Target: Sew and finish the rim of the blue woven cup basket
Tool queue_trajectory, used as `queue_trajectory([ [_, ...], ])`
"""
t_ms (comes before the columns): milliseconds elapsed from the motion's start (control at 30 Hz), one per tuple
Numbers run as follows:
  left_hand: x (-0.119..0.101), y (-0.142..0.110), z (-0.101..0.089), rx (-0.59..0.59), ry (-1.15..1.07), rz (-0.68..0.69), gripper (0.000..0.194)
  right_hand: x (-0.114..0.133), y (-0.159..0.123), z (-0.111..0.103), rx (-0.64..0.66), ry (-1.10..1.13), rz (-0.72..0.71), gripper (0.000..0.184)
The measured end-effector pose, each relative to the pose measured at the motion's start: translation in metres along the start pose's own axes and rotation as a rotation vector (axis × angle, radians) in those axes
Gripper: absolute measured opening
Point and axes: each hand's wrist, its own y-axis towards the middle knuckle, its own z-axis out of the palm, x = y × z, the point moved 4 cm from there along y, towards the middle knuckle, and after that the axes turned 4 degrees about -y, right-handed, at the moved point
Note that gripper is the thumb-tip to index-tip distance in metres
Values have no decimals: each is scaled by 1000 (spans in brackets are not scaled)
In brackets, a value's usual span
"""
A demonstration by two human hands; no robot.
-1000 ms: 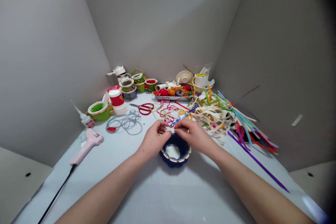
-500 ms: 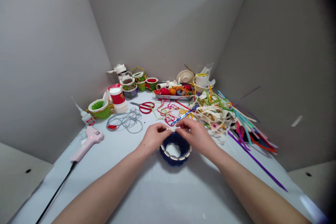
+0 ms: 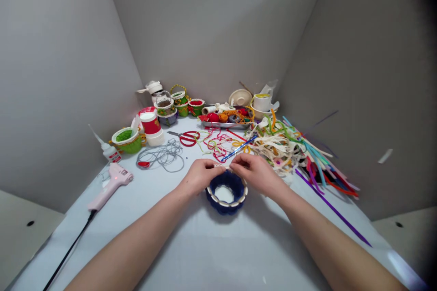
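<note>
A dark blue round basket (image 3: 226,209) with a pale trim along its rim rests on the table in front of me. At its far rim, my left hand (image 3: 202,176) is closed, thumb and fingers pinching a narrow white lace trim (image 3: 222,167). From the other side my right hand (image 3: 253,170) pinches the same trim, its fingertips close to the left ones. The fingers partly cover the trim and the basket's far edge. Just beyond my hands lies a blue crochet hook-like stick (image 3: 239,148).
At left are a pink glue gun (image 3: 111,185) with its cord, a glue bottle (image 3: 111,152), a green basket (image 3: 128,140) and grey cord (image 3: 164,154). Red-handled scissors (image 3: 189,138) and a yarn tray (image 3: 225,124) lie farther back. Lace and felt strips (image 3: 280,145) pile up at right.
My right hand's fingertips have shifted slightly along the far rim, a little away from the left hand's. The whole view has moved slightly; the basket stays between my hands.
</note>
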Motion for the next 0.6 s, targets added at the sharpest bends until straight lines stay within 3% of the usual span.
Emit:
queue_trajectory([
  [200,-5,-6,-1,-44,54,-3,25,-5,-3,-12,44,-47,34,23],
  [600,-8,-10,2,-80,52,-34,23,-5,-2,-8,37,4,99,17],
])
